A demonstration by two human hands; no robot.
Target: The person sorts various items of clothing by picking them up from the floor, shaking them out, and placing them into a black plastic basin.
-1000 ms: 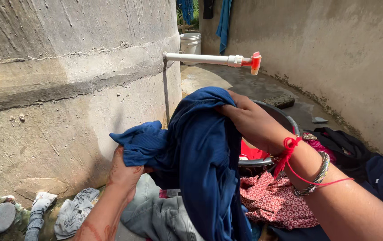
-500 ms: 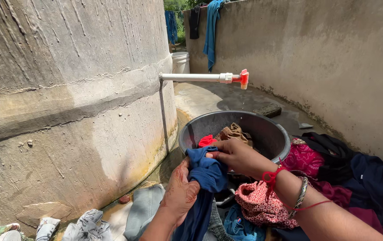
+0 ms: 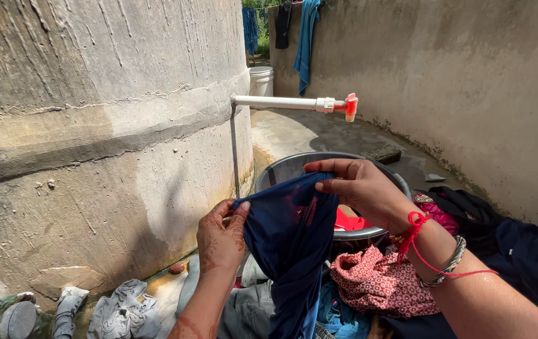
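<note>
I hold a dark blue garment (image 3: 289,245) stretched out in front of me, hanging down over the laundry pile. My left hand (image 3: 220,238) pinches its left top edge. My right hand (image 3: 358,187), with a red thread and bangles on the wrist, grips its right top edge. Behind the cloth stands a grey metal basin (image 3: 294,164) with a red cloth (image 3: 353,221) showing inside it. A white pipe with a red tap (image 3: 350,105) sticks out above the basin.
A big round concrete tank (image 3: 93,125) fills the left. A concrete wall (image 3: 469,81) curves on the right. Clothes lie around: a red patterned cloth (image 3: 375,282), dark garments (image 3: 507,232), grey pieces (image 3: 118,307). A white bucket (image 3: 261,80) and hanging clothes are far back.
The bunched blue garment has been lifted and spread open between both hands. My right hand rose to the basin's rim height and my left hand moved outward to the left.
</note>
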